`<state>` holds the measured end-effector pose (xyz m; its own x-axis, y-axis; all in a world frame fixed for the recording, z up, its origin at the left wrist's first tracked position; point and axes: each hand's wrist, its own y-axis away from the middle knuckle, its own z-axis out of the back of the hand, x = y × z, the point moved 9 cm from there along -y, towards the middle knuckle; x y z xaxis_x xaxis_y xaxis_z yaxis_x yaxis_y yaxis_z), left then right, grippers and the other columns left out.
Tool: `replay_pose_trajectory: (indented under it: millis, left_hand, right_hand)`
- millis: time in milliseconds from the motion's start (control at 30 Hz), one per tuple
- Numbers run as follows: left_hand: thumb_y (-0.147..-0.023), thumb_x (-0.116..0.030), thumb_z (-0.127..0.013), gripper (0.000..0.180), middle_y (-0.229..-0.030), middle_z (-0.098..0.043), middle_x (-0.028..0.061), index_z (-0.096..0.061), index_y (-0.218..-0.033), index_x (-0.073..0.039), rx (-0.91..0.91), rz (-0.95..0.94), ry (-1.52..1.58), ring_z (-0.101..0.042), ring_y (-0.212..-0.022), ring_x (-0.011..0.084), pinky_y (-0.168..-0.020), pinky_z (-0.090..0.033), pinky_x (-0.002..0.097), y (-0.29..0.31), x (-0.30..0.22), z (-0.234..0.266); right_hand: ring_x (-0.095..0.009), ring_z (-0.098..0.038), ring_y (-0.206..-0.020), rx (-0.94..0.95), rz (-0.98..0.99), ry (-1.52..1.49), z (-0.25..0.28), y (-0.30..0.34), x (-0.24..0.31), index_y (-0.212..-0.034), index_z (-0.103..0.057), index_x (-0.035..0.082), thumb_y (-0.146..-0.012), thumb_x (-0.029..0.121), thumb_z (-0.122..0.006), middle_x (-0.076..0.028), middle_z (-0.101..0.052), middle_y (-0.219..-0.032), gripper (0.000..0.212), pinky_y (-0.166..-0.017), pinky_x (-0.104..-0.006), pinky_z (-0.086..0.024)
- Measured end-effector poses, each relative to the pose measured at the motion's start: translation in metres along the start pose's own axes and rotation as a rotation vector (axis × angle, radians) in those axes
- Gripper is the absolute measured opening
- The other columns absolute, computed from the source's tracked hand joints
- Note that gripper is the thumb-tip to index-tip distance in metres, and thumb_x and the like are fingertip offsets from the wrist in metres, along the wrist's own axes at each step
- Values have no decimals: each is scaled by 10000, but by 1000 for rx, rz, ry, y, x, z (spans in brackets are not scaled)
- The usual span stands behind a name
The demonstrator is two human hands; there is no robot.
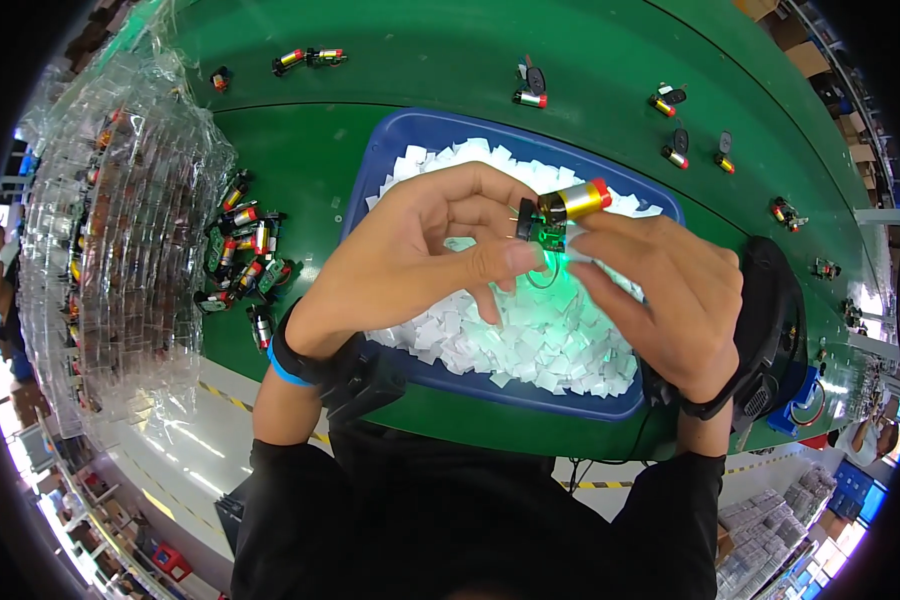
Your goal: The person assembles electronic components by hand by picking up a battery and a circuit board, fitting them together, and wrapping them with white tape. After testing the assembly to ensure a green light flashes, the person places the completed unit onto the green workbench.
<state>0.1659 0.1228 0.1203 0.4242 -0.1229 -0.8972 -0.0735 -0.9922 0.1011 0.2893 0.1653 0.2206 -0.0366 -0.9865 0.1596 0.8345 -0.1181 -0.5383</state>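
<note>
The battery assembly (573,200) sits between the two grips, above the heap of white slips (470,335); its gold cylinder's long axis runs nearly sideways, slightly tilted, the red end pointing right and a little away from the person, the black end toward the left grip (405,243). Any print on the cylinder is too small to read. The left grip is closed, thumb and fingers pinching the black round part and small circuit board (550,237), which glows green over a thin wire loop. The right grip (675,290) is curled just beside, its fingertips bent; whether it holds anything I cannot tell. Beneath both lies a blue tray (625,407) on the green counter (310,150). Similar assemblies (235,245) pile up left of the left grip, beside stacked clear plastic trays (120,230); a black bag (780,330) lies right of the right grip.
</note>
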Motion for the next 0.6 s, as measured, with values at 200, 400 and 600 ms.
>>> replay_pose_trajectory:
  millis: [200,400,600]
  left_hand:
    - [-905,-16,-737,391,-926,-678,104,-543,-1239,41,-67,-32,-153,-682,-741,156,-589,-605,290,0,-7,1]
    - [-895,20,-733,383,-913,-674,100,-555,-1234,25,-79,-105,-197,-681,-746,154,-605,-606,285,0,-8,0]
    - [-904,11,-729,380,-876,-636,72,-552,-1240,6,-94,-62,-244,-656,-784,140,-638,-615,293,-3,-3,0]
  right_hand:
    - [-264,-729,-752,-24,-87,-22,-2,1,-6,-932,-684,21,-741,-13,-832,-92,-743,-898,244,-616,-294,-553]
    - [-176,-729,-800,44,-375,-306,-5,8,-26,-989,-672,-29,-821,-7,-788,-87,-734,-873,206,-719,-274,-557]
    - [-122,-702,-838,10,-669,-532,-11,20,-53,-1040,-662,-60,-878,6,-748,-86,-729,-878,195,-782,-272,-547]
